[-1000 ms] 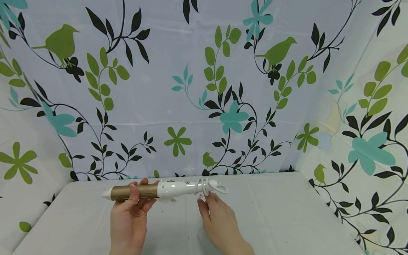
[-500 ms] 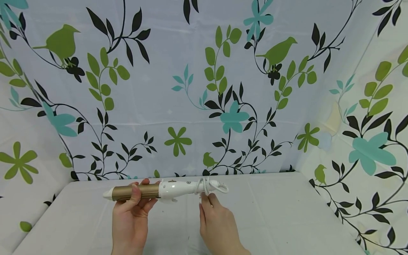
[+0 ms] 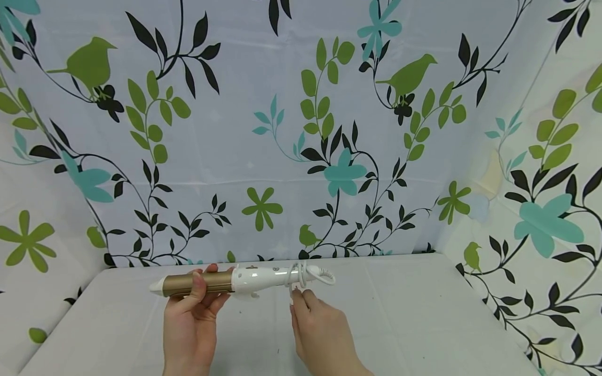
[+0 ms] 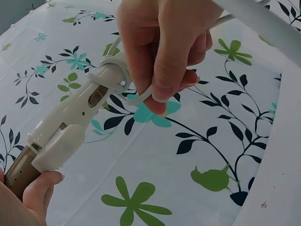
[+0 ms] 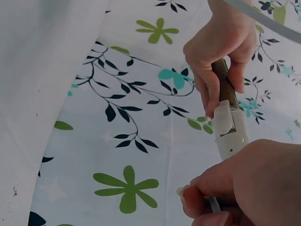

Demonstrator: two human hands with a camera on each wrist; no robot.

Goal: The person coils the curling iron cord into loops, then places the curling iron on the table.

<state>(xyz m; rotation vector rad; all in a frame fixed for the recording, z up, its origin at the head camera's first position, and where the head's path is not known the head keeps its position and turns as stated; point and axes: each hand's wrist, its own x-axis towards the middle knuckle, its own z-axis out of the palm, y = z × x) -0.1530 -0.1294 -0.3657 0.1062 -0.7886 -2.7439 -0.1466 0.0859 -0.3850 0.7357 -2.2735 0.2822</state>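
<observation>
A curling iron [image 3: 256, 279] with a gold barrel and white handle is held level above the table in the head view, its pale tip to the left. My left hand [image 3: 190, 321] grips the gold barrel, thumb in front. White cord [image 3: 301, 272] is wound in loops around the handle's right end. Below those loops, my right hand [image 3: 324, 331] pinches a length of cord between thumb and fingers; the left wrist view shows this pinch closely, beside the coil [image 4: 115, 77]. In the right wrist view a bit of cord [image 5: 214, 204] shows between the fingers.
A white-covered table [image 3: 414, 324] lies under the hands. Behind it hangs a white curtain [image 3: 226, 130] printed with birds, leaves and flowers, and similar cloth [image 3: 555, 292] closes off the sides.
My right fingers have shifted slightly left and down below the handle, drawing a strand of cord with them. The left hand and curling iron stay almost still.
</observation>
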